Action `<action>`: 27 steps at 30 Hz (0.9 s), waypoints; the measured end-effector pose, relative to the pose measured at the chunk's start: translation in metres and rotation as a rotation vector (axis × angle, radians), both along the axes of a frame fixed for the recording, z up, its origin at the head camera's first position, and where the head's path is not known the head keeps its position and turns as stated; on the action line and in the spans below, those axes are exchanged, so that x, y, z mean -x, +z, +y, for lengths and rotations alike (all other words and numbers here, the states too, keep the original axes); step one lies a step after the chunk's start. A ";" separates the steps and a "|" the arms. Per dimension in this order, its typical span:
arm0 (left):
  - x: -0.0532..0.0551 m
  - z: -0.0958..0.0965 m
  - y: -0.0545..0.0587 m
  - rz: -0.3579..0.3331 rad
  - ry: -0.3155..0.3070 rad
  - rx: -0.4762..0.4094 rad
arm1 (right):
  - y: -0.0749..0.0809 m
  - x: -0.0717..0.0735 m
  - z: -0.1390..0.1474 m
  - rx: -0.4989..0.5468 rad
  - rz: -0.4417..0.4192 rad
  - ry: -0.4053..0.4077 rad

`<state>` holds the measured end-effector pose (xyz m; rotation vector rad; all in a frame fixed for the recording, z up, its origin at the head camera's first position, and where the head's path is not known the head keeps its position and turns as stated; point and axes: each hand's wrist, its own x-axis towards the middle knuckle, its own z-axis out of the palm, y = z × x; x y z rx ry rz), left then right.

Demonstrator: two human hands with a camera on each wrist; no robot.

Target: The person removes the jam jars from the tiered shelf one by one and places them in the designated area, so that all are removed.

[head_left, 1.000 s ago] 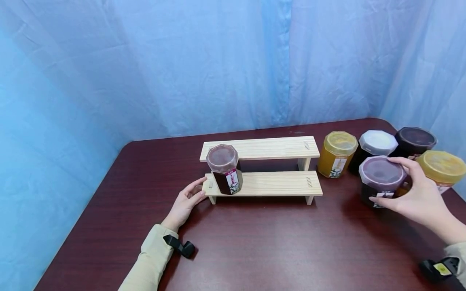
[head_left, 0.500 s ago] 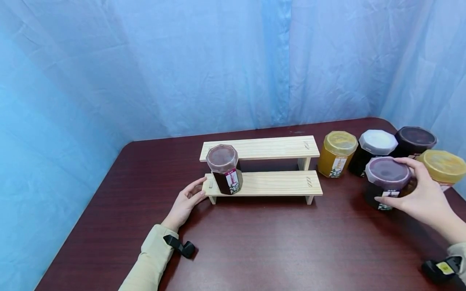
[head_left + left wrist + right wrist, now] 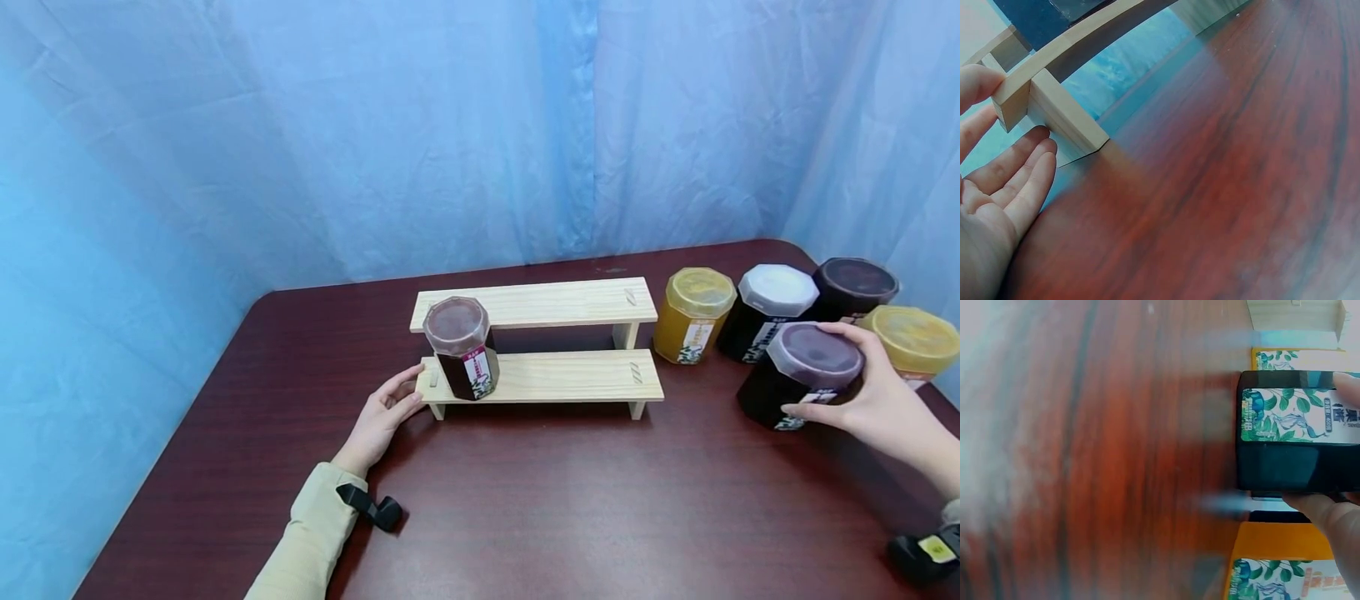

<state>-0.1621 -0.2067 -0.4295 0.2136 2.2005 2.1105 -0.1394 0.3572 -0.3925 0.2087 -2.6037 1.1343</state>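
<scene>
My right hand (image 3: 877, 396) grips a dark octagonal jar (image 3: 768, 392) with a purplish lid, thumb on the near side and fingers round the far side. The jar leans, its lid toward the right; whether its base touches the table is unclear. In the right wrist view the jar (image 3: 1285, 465) shows a white label with green leaves. My left hand (image 3: 382, 421) touches the left end of the low wooden shelf (image 3: 562, 377) with straight, spread fingers; other fingers lie beside the shelf leg (image 3: 1066, 112). Another dark jar (image 3: 450, 375) stands at the lower board's left end.
Behind the held jar stand a yellow jar (image 3: 693, 321), a white-lidded dark jar (image 3: 776, 292), a dark-lidded jar (image 3: 857, 283) and a second yellow jar (image 3: 911, 333). A higher wooden board (image 3: 555, 304) runs behind the lower one. Blue curtains (image 3: 420, 142) hang beyond the dark red table (image 3: 570, 500).
My right hand has moved slightly right with the jar's lid, and the jar has gone from nearly upright to tilted. The left hand and the shelf stay in place.
</scene>
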 end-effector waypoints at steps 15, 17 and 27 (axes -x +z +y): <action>0.000 0.001 -0.001 -0.001 -0.004 -0.006 | 0.016 -0.016 -0.019 -0.280 -0.045 -0.207; 0.000 0.001 -0.001 -0.002 -0.004 -0.010 | 0.017 -0.015 -0.019 -0.288 -0.043 -0.219; 0.001 0.000 0.000 -0.015 -0.011 -0.017 | 0.017 -0.007 -0.017 -0.309 -0.059 -0.205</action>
